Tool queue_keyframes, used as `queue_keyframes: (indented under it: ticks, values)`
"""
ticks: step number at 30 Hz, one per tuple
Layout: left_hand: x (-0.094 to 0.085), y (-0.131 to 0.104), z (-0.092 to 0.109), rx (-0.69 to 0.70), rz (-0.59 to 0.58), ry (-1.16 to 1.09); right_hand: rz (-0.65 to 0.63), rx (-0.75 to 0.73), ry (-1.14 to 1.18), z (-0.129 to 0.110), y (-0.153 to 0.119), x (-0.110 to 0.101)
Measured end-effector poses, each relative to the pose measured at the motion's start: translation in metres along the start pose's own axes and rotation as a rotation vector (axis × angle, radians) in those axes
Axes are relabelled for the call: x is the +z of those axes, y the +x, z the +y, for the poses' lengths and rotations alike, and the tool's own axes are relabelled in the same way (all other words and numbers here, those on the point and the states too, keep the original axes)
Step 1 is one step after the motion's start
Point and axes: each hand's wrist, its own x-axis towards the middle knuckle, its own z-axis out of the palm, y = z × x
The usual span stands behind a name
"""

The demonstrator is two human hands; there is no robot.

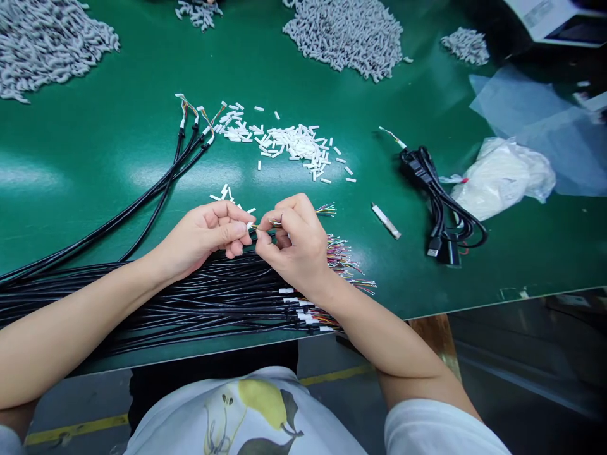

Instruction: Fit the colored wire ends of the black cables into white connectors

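Note:
My left hand (208, 234) is closed, pinching a small white piece (250, 225) between thumb and index finger; its exact kind is too small to make out. Thin coloured wires run from that piece into my right hand (296, 243), whose thumb and fingertips are pinched on them. Below both hands lies a thick bundle of black cables (213, 297), with white sleeves (303, 316) and bare coloured wire ends (348, 256) at its right end. A few loose white pieces (226, 191) lie just beyond my left hand.
Beyond my hands is a scattered pile of white pieces (298, 142). Several cables with white plugs (202, 123) lie left of it. At right are a small flat tool (386, 221), a coiled USB cable (427, 183) and a plastic bag (507, 174). Grey part heaps (348, 35) stand farther back.

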Motion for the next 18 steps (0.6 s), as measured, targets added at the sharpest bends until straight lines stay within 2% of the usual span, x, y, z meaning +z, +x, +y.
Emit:
queue_keyframes:
  ticks: [18]
  values:
    - [0.0015,0.0027,0.0011,-0.105,-0.023,-0.081,-0.034,0.041,0.018,-0.0004,-0.0020,-0.0005]
